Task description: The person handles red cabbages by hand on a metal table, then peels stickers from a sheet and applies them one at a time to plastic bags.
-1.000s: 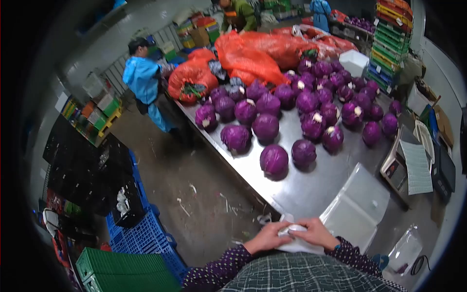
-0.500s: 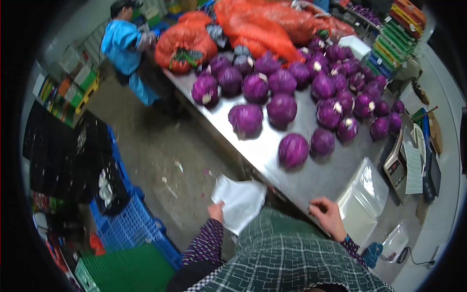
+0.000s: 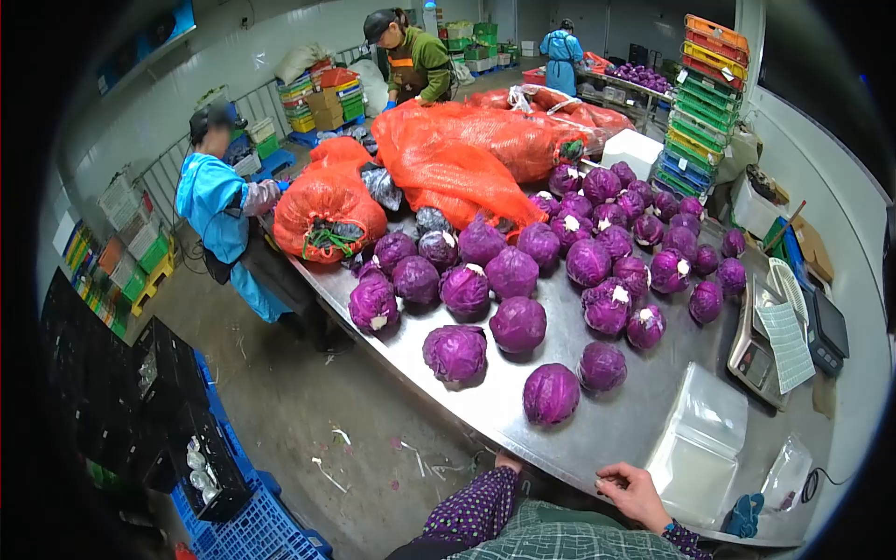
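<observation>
My right hand (image 3: 637,496) is at the near table edge, left of a stack of clear plastic bags (image 3: 702,431). Its fingers are loosely bent with the thumb apart, and no object shows in them. Only a small part of my left hand (image 3: 509,461) is visible beyond its dotted sleeve, low beside the table edge; its fingers are hidden. Closest to my hands on the metal table (image 3: 439,397) are a purple cabbage (image 3: 551,394) and another purple cabbage (image 3: 603,366). Many more cabbages lie behind them.
Orange mesh sacks (image 3: 448,159) cover the far table end. Scales (image 3: 758,359) stand at right, near stacked crates (image 3: 700,107). A person in blue (image 3: 213,205) works at left, a person in green (image 3: 425,65) behind. Black crates (image 3: 207,467) sit on a blue pallet (image 3: 257,523).
The view has tilted up, showing more of the room. My left hand has moved right to the table edge. The whitish plastic bag it held is no longer visible.
</observation>
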Demonstrator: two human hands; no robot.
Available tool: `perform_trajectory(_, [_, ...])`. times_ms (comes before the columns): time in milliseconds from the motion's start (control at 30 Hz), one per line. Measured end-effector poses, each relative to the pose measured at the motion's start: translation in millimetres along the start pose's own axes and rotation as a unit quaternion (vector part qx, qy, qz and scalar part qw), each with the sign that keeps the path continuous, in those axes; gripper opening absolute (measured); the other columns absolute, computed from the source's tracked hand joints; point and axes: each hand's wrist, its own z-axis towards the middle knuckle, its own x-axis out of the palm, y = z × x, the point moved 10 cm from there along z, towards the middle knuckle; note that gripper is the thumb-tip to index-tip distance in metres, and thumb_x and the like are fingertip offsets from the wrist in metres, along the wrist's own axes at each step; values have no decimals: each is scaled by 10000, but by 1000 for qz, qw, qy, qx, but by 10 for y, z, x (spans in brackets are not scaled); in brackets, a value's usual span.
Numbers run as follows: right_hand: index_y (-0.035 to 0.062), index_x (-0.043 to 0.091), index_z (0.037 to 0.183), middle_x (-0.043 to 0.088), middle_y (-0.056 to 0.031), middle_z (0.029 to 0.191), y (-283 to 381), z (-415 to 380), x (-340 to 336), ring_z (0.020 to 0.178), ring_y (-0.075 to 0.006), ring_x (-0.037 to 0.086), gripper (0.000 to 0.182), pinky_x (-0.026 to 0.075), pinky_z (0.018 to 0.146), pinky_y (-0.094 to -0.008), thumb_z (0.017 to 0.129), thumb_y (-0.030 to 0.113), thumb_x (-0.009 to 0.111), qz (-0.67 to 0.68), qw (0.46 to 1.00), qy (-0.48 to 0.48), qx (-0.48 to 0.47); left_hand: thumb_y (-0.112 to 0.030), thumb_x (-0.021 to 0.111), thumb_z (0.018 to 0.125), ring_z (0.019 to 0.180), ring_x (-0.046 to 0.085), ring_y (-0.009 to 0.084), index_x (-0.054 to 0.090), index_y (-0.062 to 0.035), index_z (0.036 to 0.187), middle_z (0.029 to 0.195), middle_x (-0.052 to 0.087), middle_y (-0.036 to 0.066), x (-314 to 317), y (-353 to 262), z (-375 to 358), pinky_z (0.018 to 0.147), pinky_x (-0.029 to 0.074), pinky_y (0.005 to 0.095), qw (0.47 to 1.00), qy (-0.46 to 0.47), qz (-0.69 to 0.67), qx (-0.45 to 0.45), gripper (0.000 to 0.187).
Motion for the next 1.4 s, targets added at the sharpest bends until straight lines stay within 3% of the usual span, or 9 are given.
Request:
perform_trajectory(100, [-19,659,984,647,-21,767,-179,89,-142,671,-66,550,223,479,650,-225,817,121,708,2,1000,-21,1,-376,587,795,1013,611,370,658,-53,1084,1040,656,200,-645,-238,-181,879,485,391,989,100,-99,-50,439])
perform_trajectory(133, [-17,656,983,645,-21,784,-93,103,-172,699,-66,557,224,476,667,-218,808,111,713,1,1000,-25,-9,-359,605,773,945,613,406,666,-38,1039,964,649,244,-805,-56,-330,809,496,431,948,80,-244,-187,421])
perform_trajectory(167, [-17,652,987,647,-27,801,2,120,-187,721,-76,573,235,478,674,-219,798,103,719,12,999,-24,-24,-258,648,818,641,622,188,675,-8,894,750,674,85,-1037,-138,-453,586,487,329,921,100,-304,-224,263])
perform_trajectory(433, [16,577,1087,634,-58,897,1910,73,-963,769,-141,601,486,489,705,-276,668,119,800,-93,925,-97,-357,-298,666,872,770,606,94,692,3,887,804,667,40,-3457,-1637,-659,718,494,257,872,296,-378,-92,302])
perform_trajectory(533, [-10,431,1302,567,-160,1152,3095,-744,-1201,984,-224,570,892,457,819,-330,625,380,862,-153,761,-148,-613,-179,700,824,729,619,91,702,-18,906,795,687,36,-4980,-2403,-456,698,496,251,912,105,-387,82,180])
perform_trajectory(600, [-18,349,1381,451,-211,1350,3603,-1361,-1138,1115,-305,535,952,439,903,-420,748,618,668,-281,592,-190,-731,-61,682,759,772,647,153,688,-6,929,832,689,71,-6121,-2934,-529,723,505,271,935,-52,-281,209,179])
perform_trajectory(733, [-18,351,1383,477,-217,1327,3805,-1943,-1041,1139,-319,536,912,439,920,-440,779,603,639,-394,435,-166,-793,-44,595,681,881,617,335,502,7,1201,1010,615,208,-7632,-3818,-1571,702,506,415,769,-326,-136,533,530])
perform_trajectory(933, [-19,352,1378,478,-219,1324,3919,-2120,-1498,1139,-317,535,910,436,921,-435,765,577,662,-378,442,-254,-773,-42,600,691,883,616,322,507,6,1201,1012,617,201,-7979,-4336,-2370,710,505,408,596,-438,-108,664,520])
perform_trajectory(1400, [-22,356,1369,482,-224,1317,3672,-2118,-3165,1139,-312,533,909,429,925,-424,730,516,716,-91,565,-380,-727,-38,612,715,886,615,291,518,3,1200,1019,621,183,-7557,-4187,-1275,729,503,391,712,-453,-216,491,495])
